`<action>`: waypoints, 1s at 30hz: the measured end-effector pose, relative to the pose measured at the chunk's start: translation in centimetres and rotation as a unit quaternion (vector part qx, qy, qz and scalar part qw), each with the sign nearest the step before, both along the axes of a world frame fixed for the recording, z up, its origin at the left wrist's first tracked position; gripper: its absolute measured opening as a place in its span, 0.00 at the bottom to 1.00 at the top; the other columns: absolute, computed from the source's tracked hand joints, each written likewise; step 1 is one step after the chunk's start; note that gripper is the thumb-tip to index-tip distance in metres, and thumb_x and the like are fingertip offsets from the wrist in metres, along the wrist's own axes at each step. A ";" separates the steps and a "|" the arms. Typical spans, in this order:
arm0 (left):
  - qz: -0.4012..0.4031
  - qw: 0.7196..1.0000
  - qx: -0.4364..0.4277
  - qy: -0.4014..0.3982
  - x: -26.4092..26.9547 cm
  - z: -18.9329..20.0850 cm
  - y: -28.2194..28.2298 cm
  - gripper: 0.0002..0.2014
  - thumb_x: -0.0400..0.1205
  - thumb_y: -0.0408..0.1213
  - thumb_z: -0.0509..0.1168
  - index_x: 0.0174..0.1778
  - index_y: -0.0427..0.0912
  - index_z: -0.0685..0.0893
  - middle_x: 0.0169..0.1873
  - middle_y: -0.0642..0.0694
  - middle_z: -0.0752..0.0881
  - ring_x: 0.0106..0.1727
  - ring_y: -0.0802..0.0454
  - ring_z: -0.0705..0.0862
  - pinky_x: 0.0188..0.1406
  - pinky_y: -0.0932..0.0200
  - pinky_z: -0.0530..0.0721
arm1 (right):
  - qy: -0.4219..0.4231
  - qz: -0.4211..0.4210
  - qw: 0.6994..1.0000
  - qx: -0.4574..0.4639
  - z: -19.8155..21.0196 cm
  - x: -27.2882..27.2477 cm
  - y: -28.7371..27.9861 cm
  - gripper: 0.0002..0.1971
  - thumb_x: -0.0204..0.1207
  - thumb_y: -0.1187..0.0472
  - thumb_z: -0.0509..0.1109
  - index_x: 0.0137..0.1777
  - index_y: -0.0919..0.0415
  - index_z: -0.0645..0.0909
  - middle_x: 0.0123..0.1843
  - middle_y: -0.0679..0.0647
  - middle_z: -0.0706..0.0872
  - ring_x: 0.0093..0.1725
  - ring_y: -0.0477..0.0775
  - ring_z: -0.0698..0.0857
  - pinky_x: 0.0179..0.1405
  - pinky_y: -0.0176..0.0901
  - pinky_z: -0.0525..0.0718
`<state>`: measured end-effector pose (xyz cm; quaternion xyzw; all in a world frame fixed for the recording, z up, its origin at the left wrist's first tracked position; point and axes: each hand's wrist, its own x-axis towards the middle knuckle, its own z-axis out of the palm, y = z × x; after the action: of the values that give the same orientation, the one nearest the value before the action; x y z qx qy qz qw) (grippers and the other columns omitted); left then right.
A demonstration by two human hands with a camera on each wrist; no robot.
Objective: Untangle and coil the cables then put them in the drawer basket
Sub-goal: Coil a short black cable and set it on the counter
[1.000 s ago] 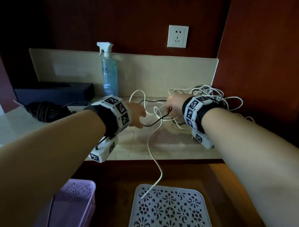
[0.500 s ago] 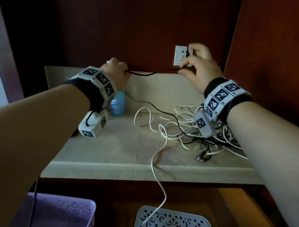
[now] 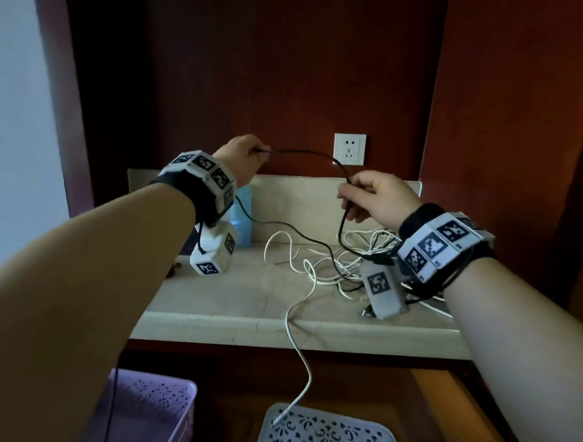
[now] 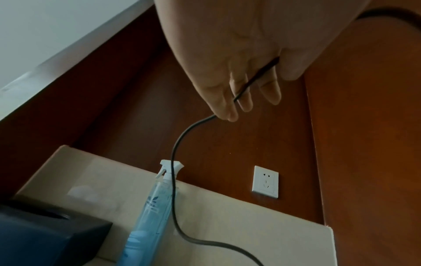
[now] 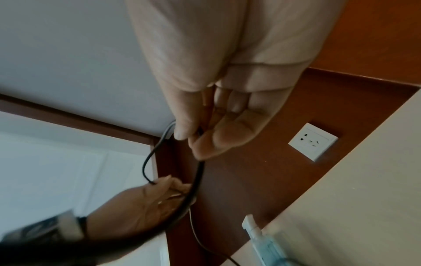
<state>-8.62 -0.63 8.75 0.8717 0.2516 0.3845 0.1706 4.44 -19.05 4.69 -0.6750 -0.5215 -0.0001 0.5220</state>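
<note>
My left hand (image 3: 247, 156) is raised above the counter and grips a thin black cable (image 3: 300, 151), which runs through its curled fingers (image 4: 241, 100) and hangs down past the spray bottle. The same black cable (image 5: 196, 180) arcs to my right hand (image 3: 365, 194), whose thumb and fingers (image 5: 205, 140) pinch it lower and to the right. From there it drops into a tangle of white and black cables (image 3: 345, 262) on the beige counter (image 3: 220, 307). One white cable (image 3: 303, 370) hangs over the counter's front edge onto a white lattice basket (image 3: 326, 433).
A blue spray bottle (image 4: 150, 207) stands by the back splash. A dark box (image 4: 45, 237) sits at the counter's left. A wall socket (image 3: 349, 148) is above the splash. A purple basket (image 3: 151, 414) stands at lower left beside the white one. Red-brown wood panels close in the right side.
Both hands have lifted the black cable off the counter. My right hand has since come down from the socket's height, so the cable between my hands now arcs instead of running straight.
</note>
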 end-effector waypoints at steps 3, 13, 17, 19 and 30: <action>-0.034 0.998 -0.037 -0.029 -0.5 0.0 -1.7 0.14 0.84 0.39 0.61 0.64 0.42 0.73 0.56 0.41 0.82 0.51 0.41 0.83 0.51 0.51 0.82 | 0.060 0.041 0.997 0.008 -1.4 -1.9 -0.9 0.07 0.78 0.69 0.66 0.39 0.61 0.78 0.36 0.55 0.84 0.29 0.42 0.87 0.31 0.31 0.84; -0.029 0.982 -0.182 0.047 -7.9 -7.4 -2.2 0.25 0.76 0.36 0.73 0.60 0.42 0.64 0.61 0.35 0.71 0.25 0.51 0.78 0.14 0.64 0.78 | 0.165 0.028 0.986 0.024 -4.5 -10.9 0.2 0.08 0.77 0.69 0.68 0.36 0.67 0.75 0.31 0.63 0.83 0.23 0.46 0.85 0.26 0.36 0.85; -0.030 0.981 -0.184 0.061 -13.6 -8.3 -2.0 0.27 0.81 0.47 0.65 0.71 0.41 0.63 0.55 0.42 0.77 0.35 0.51 0.85 0.36 0.54 0.87 | 0.151 -0.002 0.986 0.071 -4.8 -15.6 1.7 0.10 0.75 0.67 0.71 0.34 0.65 0.75 0.32 0.60 0.84 0.27 0.48 0.87 0.31 0.40 0.88; -0.089 0.960 -0.244 0.110 -16.9 -8.9 -2.4 0.20 0.85 0.48 0.58 0.65 0.37 0.71 0.41 0.46 0.82 0.34 0.55 0.85 0.38 0.56 0.85 | 0.134 -0.008 0.986 0.100 -5.3 -18.5 2.7 0.12 0.76 0.67 0.71 0.33 0.63 0.73 0.31 0.56 0.84 0.30 0.50 0.88 0.33 0.42 0.88; -0.185 0.905 -0.372 0.095 -28.0 -14.0 -1.3 0.16 0.89 0.37 0.48 0.36 0.40 0.72 0.19 0.51 0.67 0.14 0.61 0.63 0.12 0.72 0.61 | 0.229 -0.039 0.968 0.095 -11.8 -30.1 3.2 0.08 0.79 0.59 0.66 0.40 0.60 0.77 0.35 0.54 0.86 0.34 0.48 0.89 0.33 0.39 0.87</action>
<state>-36.58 -1.95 -5.27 0.8079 0.2253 0.1401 0.5262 -25.61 -15.80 -7.14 -0.6243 -0.3592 0.0843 0.6886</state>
